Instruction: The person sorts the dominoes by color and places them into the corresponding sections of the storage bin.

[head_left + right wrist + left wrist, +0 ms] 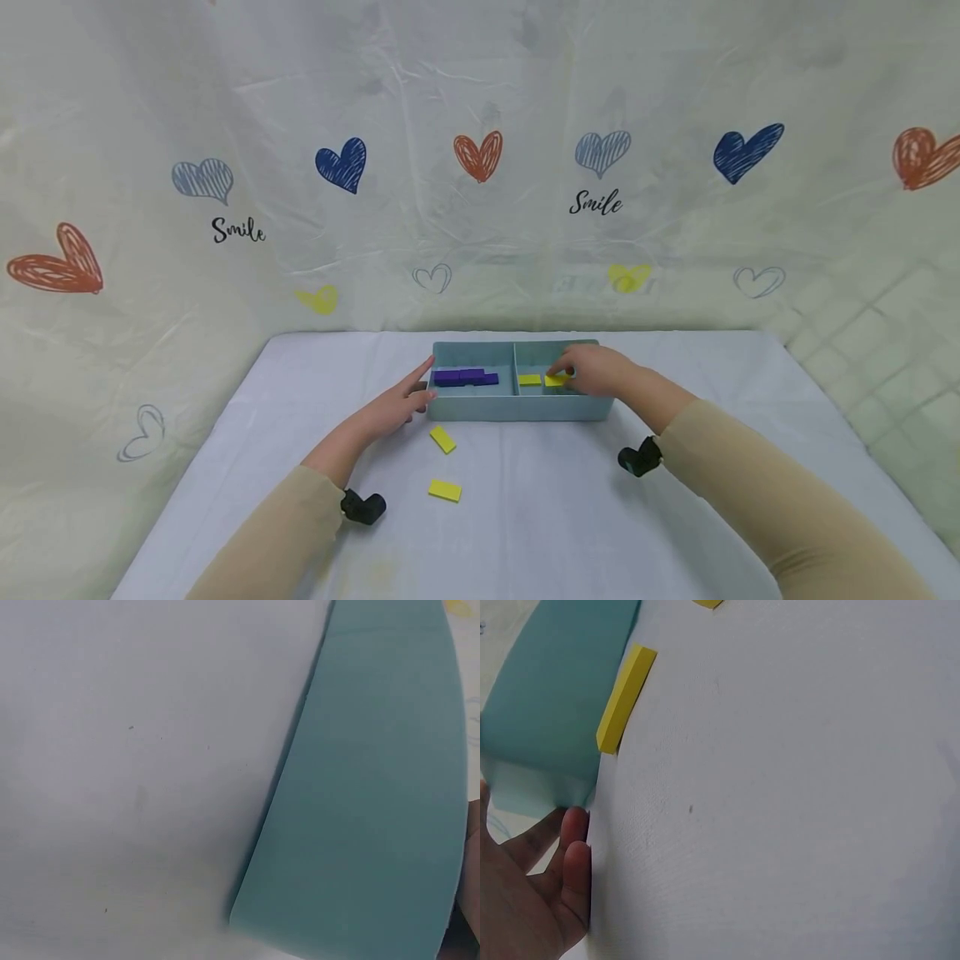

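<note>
A teal two-compartment box [517, 409] stands toward the back of the table. Several purple blocks [461, 377] lie together in its left compartment. In the right compartment lies a flat yellow block [529, 380]; beside it, my right hand [597, 370] reaches over the wall and pinches another yellow block [555, 381] low in the compartment. My left hand [388, 410] rests against the box's left end, index finger extended along it and thumb at the front corner. The left wrist view shows that hand [532, 900] with its fingers at the box's end. The right wrist view catches mostly the box's outer wall [360, 787].
Two more yellow blocks lie on the white tablecloth [570, 517] in front of the box: a tilted one [443, 439] near its front wall and a nearer one [445, 490]. Behind the table hangs a pale sheet [525, 250] printed with hearts.
</note>
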The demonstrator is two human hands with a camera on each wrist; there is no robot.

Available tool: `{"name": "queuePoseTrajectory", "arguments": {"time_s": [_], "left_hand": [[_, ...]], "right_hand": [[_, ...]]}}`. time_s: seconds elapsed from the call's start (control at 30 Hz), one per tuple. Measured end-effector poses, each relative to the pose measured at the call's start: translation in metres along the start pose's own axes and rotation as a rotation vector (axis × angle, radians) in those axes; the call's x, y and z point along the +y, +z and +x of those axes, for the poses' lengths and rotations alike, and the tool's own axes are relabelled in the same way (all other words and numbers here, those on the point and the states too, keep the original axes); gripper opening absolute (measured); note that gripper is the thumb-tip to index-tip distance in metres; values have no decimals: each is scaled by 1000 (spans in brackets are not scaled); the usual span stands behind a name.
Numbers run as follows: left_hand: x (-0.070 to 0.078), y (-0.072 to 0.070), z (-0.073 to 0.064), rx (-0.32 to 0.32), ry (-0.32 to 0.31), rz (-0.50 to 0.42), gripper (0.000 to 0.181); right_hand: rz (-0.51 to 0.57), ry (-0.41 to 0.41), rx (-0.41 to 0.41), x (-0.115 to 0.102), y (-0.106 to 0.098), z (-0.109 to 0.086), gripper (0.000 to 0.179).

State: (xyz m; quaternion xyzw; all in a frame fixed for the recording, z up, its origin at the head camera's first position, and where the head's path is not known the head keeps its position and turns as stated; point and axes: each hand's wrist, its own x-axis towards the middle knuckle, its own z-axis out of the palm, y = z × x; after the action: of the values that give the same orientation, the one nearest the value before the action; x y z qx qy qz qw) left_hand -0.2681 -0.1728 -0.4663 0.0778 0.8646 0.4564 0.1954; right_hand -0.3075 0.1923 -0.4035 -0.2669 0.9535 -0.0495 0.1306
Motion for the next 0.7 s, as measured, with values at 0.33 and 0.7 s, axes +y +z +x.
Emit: {"name": "queuePoseTrajectory", "arguments": {"time_s": [0.33, 0.7], "left_hand": [[-3, 0, 2, 0, -8, 3, 66], [0, 0, 0, 0, -2, -9, 65]], "right_hand": [[-90, 0, -4, 3, 6, 11, 30], [-161, 11, 25, 9, 12, 19, 28]]}}
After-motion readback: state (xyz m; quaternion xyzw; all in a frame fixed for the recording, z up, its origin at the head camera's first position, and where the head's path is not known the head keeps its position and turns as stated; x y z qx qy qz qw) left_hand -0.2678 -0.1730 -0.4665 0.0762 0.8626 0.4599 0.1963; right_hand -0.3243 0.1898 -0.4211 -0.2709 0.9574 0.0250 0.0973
